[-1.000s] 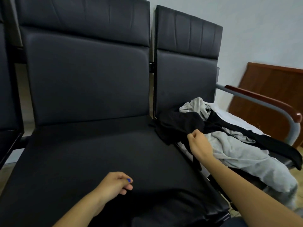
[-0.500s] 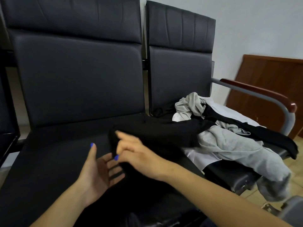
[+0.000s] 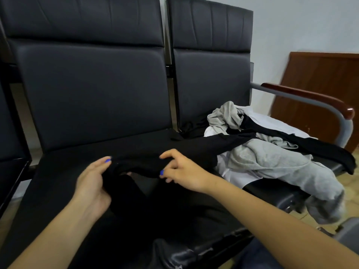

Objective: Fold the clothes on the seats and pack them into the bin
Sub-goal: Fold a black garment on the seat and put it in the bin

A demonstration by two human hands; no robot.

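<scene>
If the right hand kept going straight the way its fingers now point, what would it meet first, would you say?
The right hand points leftward across the seat, pinching the black garment. Going straight on, it would likely first meet the left hand, which holds the same garment close by, though depth is hard to judge here.

**Around the seating: wall, board, armrest, floor**

Behind the row you see a pale grey wall point(image 3: 303, 26), plain and unmarked. Against it, at your far right, a reddish-brown wooden board point(image 3: 322, 78) leans at a tilt, its lower part hidden behind the armrest. That armrest point(image 3: 310, 96) is a grey metal tube that curves downward at its front end, topped with a dark red wooden pad. Below it you catch a patch of yellowish tiled floor point(image 3: 349, 183). At your bottom right corner sits a blurred grey object point(image 3: 347, 230); you cannot tell what it is.
</scene>
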